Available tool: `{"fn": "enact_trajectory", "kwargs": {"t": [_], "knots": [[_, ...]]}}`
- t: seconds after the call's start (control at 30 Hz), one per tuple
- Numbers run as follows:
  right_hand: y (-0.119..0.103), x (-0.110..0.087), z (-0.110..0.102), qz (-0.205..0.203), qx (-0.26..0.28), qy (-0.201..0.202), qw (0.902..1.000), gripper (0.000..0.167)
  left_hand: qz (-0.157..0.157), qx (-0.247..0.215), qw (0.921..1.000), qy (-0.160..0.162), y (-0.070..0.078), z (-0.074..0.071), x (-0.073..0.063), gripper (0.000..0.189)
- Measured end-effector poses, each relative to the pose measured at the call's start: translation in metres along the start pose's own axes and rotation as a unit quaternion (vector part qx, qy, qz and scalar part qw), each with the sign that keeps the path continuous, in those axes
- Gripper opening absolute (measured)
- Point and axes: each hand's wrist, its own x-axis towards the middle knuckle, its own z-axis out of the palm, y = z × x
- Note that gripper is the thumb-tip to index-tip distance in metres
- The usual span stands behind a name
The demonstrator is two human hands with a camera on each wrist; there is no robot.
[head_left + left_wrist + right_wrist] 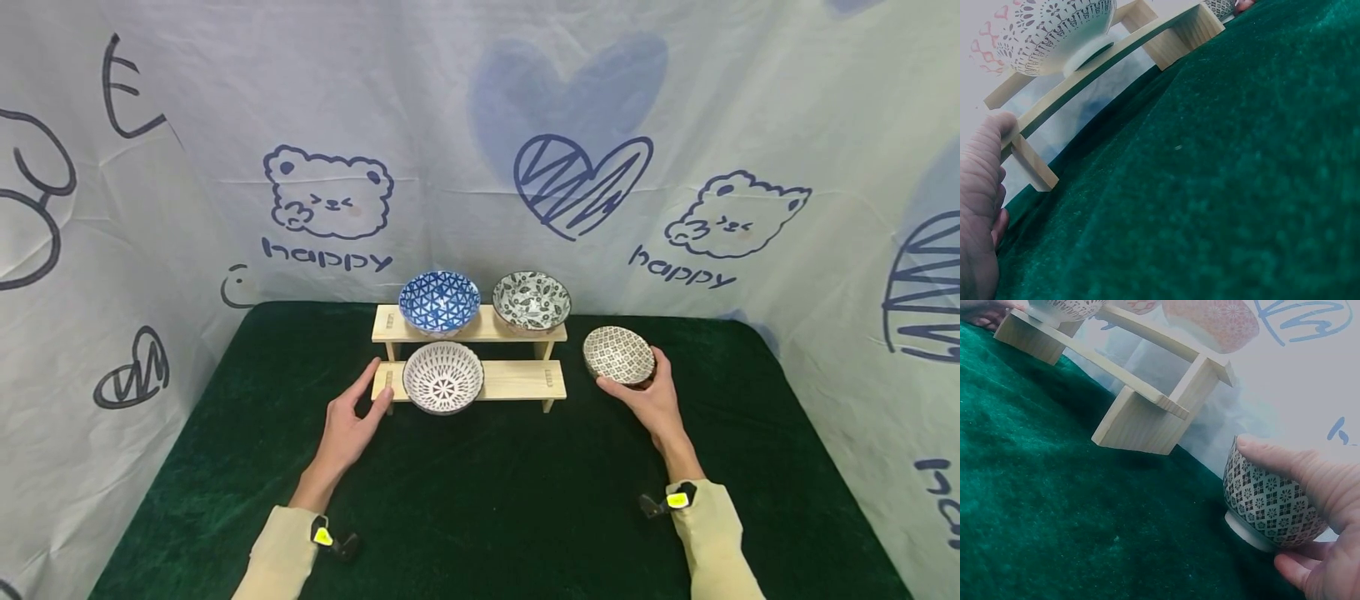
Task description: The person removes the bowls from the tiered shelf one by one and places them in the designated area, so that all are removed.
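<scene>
In the head view, my right hand [654, 404] holds a small bowl with a dark diamond-lattice pattern [1266, 501] to the right of a two-tier wooden stand [517, 380]. The thumb lies at the rim and other fingers are under its side; the bowl tilts slightly. At the stand's left end, my left hand [351, 423] grips the lower board, thumb at its front edge and index finger toward the back. Beside that hand on the lower board sits a white bowl with a black radiating pattern [443, 377].
On the upper board stand a blue triangle-patterned bowl [439, 302] and a leaf-patterned bowl [532, 301]. A dark green cloth [495, 500] covers the table. Behind it hangs a pale curtain [450, 108] with blue drawings.
</scene>
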Motion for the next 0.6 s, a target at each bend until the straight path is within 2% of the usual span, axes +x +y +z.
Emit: {"fn": "enact_trajectory", "kwargs": {"t": [0.17, 0.33, 0.6], "knots": [[-0.003, -0.001, -0.003, 0.004, -0.002, -0.006, 1.0000, 0.121, 0.004, -0.002, 1.0000, 0.001, -0.001, 0.001, 0.000, 0.065], [-0.009, -0.002, -0.010, -0.008, -0.002, -0.009, 0.9999, 0.120, 0.004, -0.001, 1.0000, 0.002, -0.001, 0.000, 0.000, 0.065], [-0.020, -0.005, -0.019, -0.065, 0.001, 0.014, 0.9978, 0.111, 0.002, 0.000, 1.0000, -0.003, 0.000, 0.000, 0.000, 0.066]]}}
